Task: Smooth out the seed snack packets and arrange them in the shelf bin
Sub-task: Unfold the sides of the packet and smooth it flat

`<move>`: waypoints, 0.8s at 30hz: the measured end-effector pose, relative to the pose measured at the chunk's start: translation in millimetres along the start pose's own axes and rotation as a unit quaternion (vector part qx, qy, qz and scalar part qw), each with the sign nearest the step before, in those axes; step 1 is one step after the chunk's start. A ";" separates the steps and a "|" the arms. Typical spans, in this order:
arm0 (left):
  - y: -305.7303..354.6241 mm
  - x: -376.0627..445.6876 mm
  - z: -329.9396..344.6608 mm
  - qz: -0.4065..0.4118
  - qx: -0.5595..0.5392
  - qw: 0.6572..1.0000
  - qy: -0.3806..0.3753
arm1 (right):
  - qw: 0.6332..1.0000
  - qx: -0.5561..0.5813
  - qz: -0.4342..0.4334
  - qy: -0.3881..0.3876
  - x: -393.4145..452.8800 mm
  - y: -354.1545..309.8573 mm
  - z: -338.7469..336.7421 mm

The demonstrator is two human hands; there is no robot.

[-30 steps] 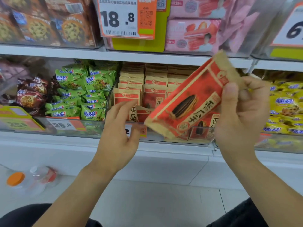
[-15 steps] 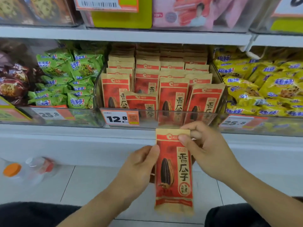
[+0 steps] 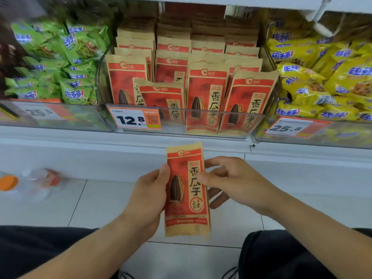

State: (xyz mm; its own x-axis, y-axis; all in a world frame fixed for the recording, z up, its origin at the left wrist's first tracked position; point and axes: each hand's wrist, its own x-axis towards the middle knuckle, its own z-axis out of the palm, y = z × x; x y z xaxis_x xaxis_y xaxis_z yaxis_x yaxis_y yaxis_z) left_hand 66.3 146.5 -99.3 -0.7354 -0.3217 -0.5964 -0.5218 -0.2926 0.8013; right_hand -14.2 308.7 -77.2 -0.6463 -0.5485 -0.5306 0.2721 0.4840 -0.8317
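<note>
While you hold the sunflower seed packet upright below the clear shelf bin, your left hand grips its left edge and your right hand pinches the right edge, thumb on the front. Draw your thumbs outward and downward from the middle to flatten it, keeping the print facing you. Then, I judge, stand it in the gap behind the price tag, where one red packet sits low and tilted.
</note>
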 end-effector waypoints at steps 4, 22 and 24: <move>4.5 0.5 -2.8 0.023 0.002 1.000 -0.005 | 1.000 -0.013 -0.019 -0.001 -0.9 -0.2 -0.3; 7.6 -12.9 -13.1 0.075 0.054 0.996 -0.021 | 0.985 -0.136 -0.056 -0.085 -8.2 -11.9 -12.4; 10.1 -14.2 -12.8 0.090 0.020 0.996 0.001 | 0.984 -0.150 -0.040 -0.087 -8.5 -12.4 -13.1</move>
State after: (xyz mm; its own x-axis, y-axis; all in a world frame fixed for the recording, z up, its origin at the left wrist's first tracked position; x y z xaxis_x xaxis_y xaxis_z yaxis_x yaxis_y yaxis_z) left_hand 77.0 136.6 -83.3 -0.8178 -0.3680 -0.4424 -0.3981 -0.1935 0.8967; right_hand -21.4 316.3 -60.2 -0.5187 -0.6888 -0.5064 -0.0142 0.5992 -0.8005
